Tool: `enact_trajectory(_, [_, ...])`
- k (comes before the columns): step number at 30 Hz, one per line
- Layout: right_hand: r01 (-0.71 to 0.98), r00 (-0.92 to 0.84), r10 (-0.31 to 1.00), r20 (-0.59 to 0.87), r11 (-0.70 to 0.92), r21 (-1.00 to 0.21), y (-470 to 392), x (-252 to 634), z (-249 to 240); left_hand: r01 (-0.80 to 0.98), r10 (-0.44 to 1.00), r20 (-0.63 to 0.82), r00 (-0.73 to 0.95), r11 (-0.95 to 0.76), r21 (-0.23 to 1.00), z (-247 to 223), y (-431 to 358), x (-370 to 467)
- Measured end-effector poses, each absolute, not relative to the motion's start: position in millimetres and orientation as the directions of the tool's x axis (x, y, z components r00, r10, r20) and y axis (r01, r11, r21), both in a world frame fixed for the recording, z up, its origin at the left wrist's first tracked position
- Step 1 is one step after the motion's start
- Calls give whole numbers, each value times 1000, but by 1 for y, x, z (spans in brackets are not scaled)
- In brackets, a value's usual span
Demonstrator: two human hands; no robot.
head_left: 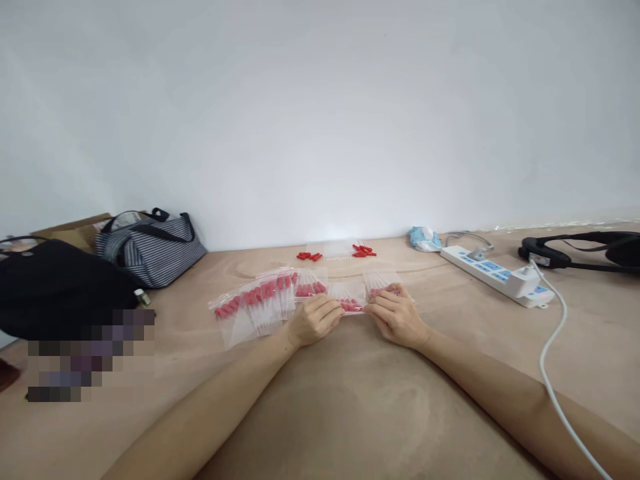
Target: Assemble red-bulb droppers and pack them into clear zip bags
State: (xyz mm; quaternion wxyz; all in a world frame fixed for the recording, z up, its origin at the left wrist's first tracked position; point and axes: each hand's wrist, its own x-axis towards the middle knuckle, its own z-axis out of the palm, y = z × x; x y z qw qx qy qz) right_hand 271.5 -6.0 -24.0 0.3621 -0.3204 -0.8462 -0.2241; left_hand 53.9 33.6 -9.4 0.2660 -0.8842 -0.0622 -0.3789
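A clear plastic bag with red-tipped white sticks lies between my hands at the middle of the table. My left hand pinches its near left edge, and my right hand pinches its near right edge. Another such bag lies just beyond my right hand, partly covered by it. More filled bags overlap in a row to the left of my left hand. Farther back are two small groups of loose red pieces, with a clear bag of white sticks between them.
On the right are a white power strip with a white cable, a black headset and a blue-white packet. A striped bag, black cloth and small bottle sit left. A wall rises behind.
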Motion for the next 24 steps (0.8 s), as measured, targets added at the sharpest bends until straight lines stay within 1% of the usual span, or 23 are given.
enact_trajectory(4, [720, -497, 402, 769, 685, 107, -4, 277, -25, 369, -6, 711, 704, -852, -372, -10, 35, 48])
enact_trajectory(8, [744, -471, 413, 779, 661, 99, 0, 279, -26, 418, 88, 714, 695, -857, -302, -13, 36, 48])
enact_trajectory(11, [774, -459, 441, 771, 624, 103, 2, 280, -27, 458, 179, 717, 673, -863, -215, -16, 36, 53])
enact_trajectory(14, [809, -449, 514, 731, 580, 89, 3, 283, -27, 506, 270, 724, 634, -854, -124, -18, 42, 59])
enact_trajectory(17, [859, -383, 594, 707, 510, 38, 2, 288, -27, 540, 334, 720, 608, -839, -66, -20, 52, 61])
enact_trajectory(19, [887, -316, 639, 701, 462, -20, 1, 292, -27, 563, 370, 714, 594, -825, -42, -21, 60, 61])
enact_trajectory(22, [900, -256, 712, 654, 422, -108, -1, 296, -26, 592, 411, 695, 590, -805, -27, -20, 67, 58])
enact_trajectory(24, [903, -243, 754, 610, 405, -141, -2, 298, -27, 606, 426, 685, 591, -795, -29, -17, 66, 56])
